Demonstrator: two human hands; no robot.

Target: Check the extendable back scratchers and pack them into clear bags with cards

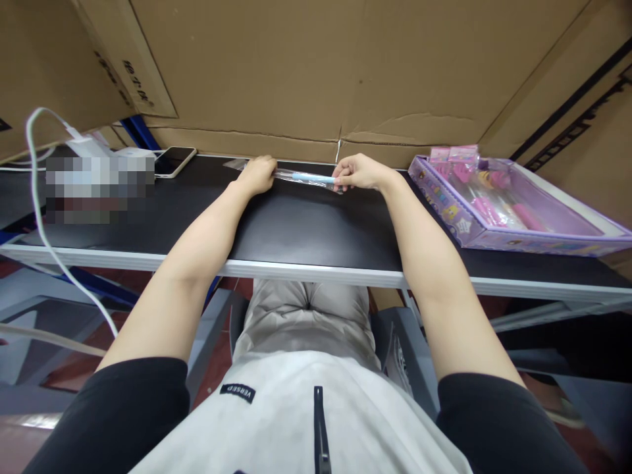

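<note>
A light blue pen (313,178) lies inside a clear plastic sleeve (289,174) at the far side of the black table (306,230). My left hand (257,176) is closed on the sleeve's left end, fingers curled over it. My right hand (356,173) pinches the right end, where the pen's tip sits. The sleeve is stretched level between both hands, just above or on the table top; I cannot tell which.
A purple tray-like box (464,227) of pink and purple stationery stands at the right. A phone (174,160) lies at the back left, beside a white charger (85,145) with its cable (39,217) hanging off the table. Cardboard (316,72) walls the back.
</note>
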